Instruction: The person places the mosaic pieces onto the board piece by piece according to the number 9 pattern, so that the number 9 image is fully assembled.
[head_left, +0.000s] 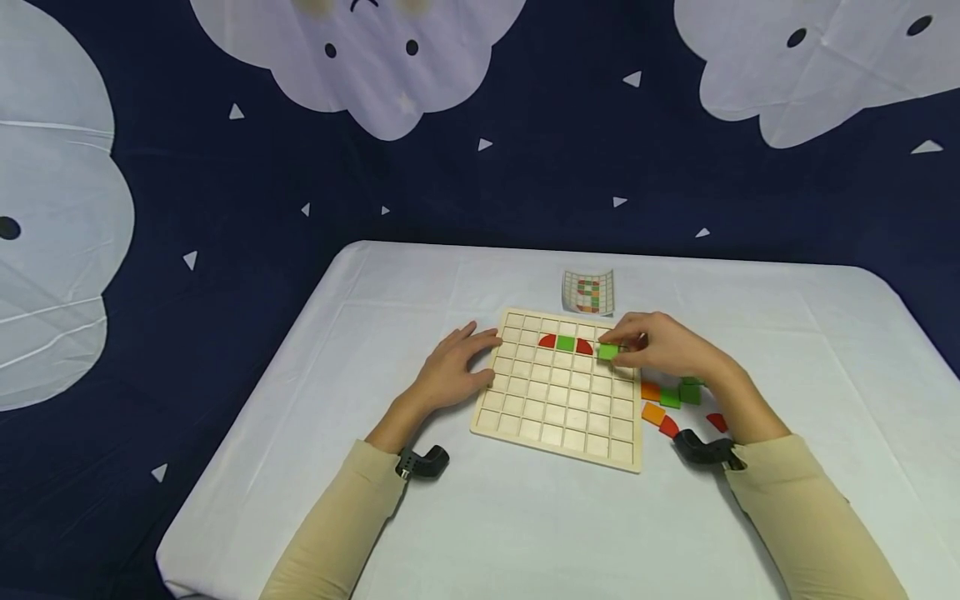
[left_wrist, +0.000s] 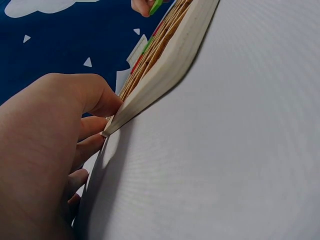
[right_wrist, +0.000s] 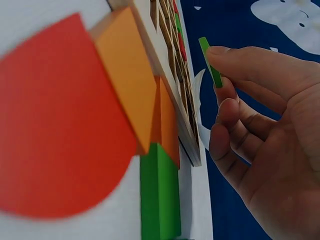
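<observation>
I'm seeing a pale wooden grid board point(head_left: 557, 395) lying flat just right of centre; near its top edge a green square point(head_left: 566, 343) is sitting between two red curved pieces point(head_left: 584, 347), and a thin green tile point(head_left: 608, 352) is tilting above its upper-right part.

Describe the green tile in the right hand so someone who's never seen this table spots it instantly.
On the white table lies a pale wooden grid board. Over its far right part, the right hand pinches a square green tile between thumb and finger. Unlike the green square in the grid and the green pieces beside the board, it alone is held.
</observation>
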